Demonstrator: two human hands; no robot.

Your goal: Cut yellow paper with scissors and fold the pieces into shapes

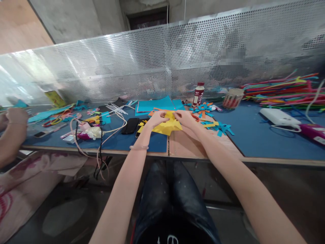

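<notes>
Both hands meet over the blue-topped table at the centre of the view. My left hand (157,119) pinches the left side of a piece of yellow paper (169,118), with its thumb pointing right. On the right side, my right hand (183,118) has its fingers closed on the same paper. More yellow paper (167,128) spreads flat below the hands. Blue sheets (157,103) lie just behind them. Orange and blue cut paper pieces (203,109) are to the right of my right hand.
A black phone (130,126) and looped cables (111,130) lie left. Behind stand a red-capped bottle (198,95), a jar (233,98) and a perforated metal screen (142,64). Colourful pipe cleaners (284,91) and a white device (279,117) are right. Another person's arm (14,135) rests far left.
</notes>
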